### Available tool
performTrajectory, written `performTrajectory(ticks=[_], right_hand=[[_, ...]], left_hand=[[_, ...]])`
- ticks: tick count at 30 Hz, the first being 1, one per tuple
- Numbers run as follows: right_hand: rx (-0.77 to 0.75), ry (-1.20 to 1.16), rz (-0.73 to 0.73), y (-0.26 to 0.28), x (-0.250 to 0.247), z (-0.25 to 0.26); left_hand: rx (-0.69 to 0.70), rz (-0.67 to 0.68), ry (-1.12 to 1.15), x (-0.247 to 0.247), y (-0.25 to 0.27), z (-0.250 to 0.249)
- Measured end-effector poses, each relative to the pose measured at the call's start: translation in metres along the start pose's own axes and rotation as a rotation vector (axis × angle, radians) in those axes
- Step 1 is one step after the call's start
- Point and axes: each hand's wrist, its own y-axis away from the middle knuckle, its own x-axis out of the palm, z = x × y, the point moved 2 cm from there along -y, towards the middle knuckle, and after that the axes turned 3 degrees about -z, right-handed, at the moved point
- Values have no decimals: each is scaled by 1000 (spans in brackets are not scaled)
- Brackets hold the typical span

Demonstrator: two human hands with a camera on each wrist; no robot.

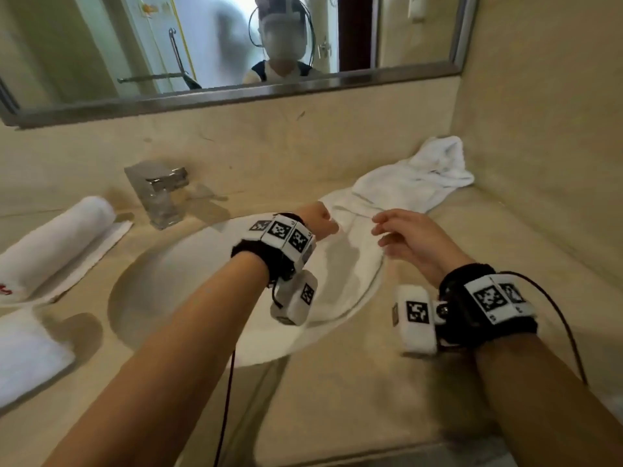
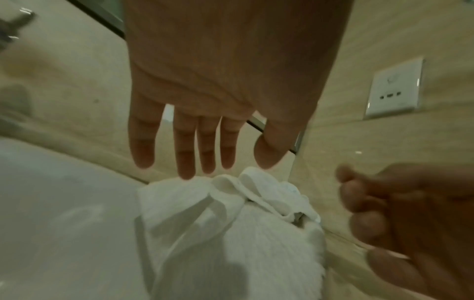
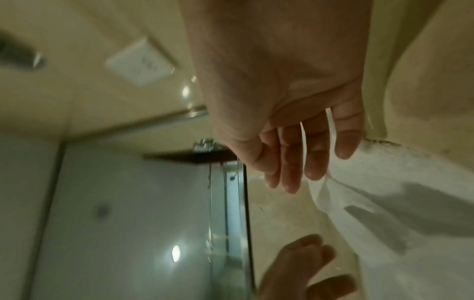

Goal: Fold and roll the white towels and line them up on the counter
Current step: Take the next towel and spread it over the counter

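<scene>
A crumpled white towel [image 1: 414,183] lies in the back right corner of the beige counter [image 1: 354,382], one end draped over the sink's rim. My left hand [image 1: 323,222] hovers just short of that draped end, with its fingers [image 2: 187,150] straight and nothing held. My right hand [image 1: 401,230] floats beside it over the towel's near edge, its fingers [image 3: 290,162] relaxed and empty. The same towel [image 2: 231,233] fills the lower middle of the left wrist view. A rolled white towel [image 1: 57,244] lies at the left of the counter.
A white oval sink [image 1: 188,288] sits under my left forearm, with a chrome faucet [image 1: 158,193] behind it. A folded white towel [image 1: 27,355] lies at the near left. A mirror [image 1: 219,45] runs along the back wall. The side wall carries a socket [image 2: 395,87].
</scene>
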Motion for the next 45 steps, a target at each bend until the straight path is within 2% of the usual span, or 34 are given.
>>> performTrajectory(ticks=[2, 5, 10, 16, 18, 21, 24, 27, 30, 32, 34, 36, 38, 41, 43, 45], right_hand=[[4, -76, -15, -5, -7, -1], [-13, -42, -70, -16, -13, -3], [-56, 88, -216, -23, -19, -12], [-16, 72, -249, -28, -20, -15], [-10, 29, -253, -27, -18, -14], [-119, 12, -217, -23, -17, -11], [-175, 4, -197, -20, -15, -10], [-153, 88, -254, -23, -17, -13], [-209, 55, -362, -23, -21, -11], [-254, -57, -484, -21, -28, -7], [-270, -288, -520, -21, -32, -3], [-282, -470, -523, -21, -34, -2], [-282, -543, -558, -22, -38, -4], [-276, -553, -621, -22, -42, -5], [-307, -509, -671, -19, -44, -1], [-387, -440, -732, -14, -45, 5]], left_hand=[[-6, 5, -7, 7, -24, -11], [-59, -84, 106, 19, -53, -21], [-168, -61, 15, 35, -87, -9], [-112, -220, 461, 28, -87, -5], [-10, -301, 480, 10, -74, -18], [179, -444, 274, -12, -47, -52], [444, -383, 77, -10, -25, -83], [599, -324, -46, -5, -11, -94], [683, -435, -143, -7, -2, -96], [661, -358, -109, -3, -3, -94], [512, -157, -115, 5, -10, -87], [318, 32, -274, 18, -17, -76], [233, 95, -449, 25, -26, -64], [202, 32, -391, 18, -34, -49], [208, -147, -222, 6, -34, -47], [226, -329, -146, -6, -23, -52]])
